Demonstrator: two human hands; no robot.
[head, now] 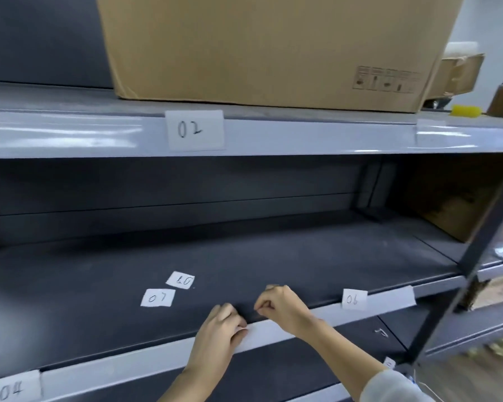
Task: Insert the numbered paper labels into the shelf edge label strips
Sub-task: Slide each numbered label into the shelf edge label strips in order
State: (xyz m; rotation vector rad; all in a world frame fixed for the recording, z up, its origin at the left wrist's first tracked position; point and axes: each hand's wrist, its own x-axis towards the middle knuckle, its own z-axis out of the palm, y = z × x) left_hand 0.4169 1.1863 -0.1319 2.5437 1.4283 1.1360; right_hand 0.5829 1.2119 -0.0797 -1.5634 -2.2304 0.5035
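The middle shelf's grey edge label strip (pixel 269 329) runs across the lower part of the view. My left hand (pixel 219 329) presses on the strip, fingers closed over a small pale paper label (pixel 242 331) whose number is hidden. My right hand (pixel 283 307) is just to the right, thumb and forefinger pinched together right above the strip's top edge, with nothing visible between them. Two loose labels lie on the dark shelf: "07" (pixel 157 297) and an upside-down one (pixel 181 280). Labels "06" (pixel 354 299), "04" (pixel 13 390) and "02" (pixel 195 130) sit in strips.
A large cardboard box (pixel 273 47) stands on the upper shelf (pixel 70 134). A dark upright post (pixel 459 288) bounds the shelf bay on the right. A clear sleeve (pixel 389 297) extends right of "06". Another open box (pixel 459 74) and a yellow object (pixel 466 110) are at the far right.
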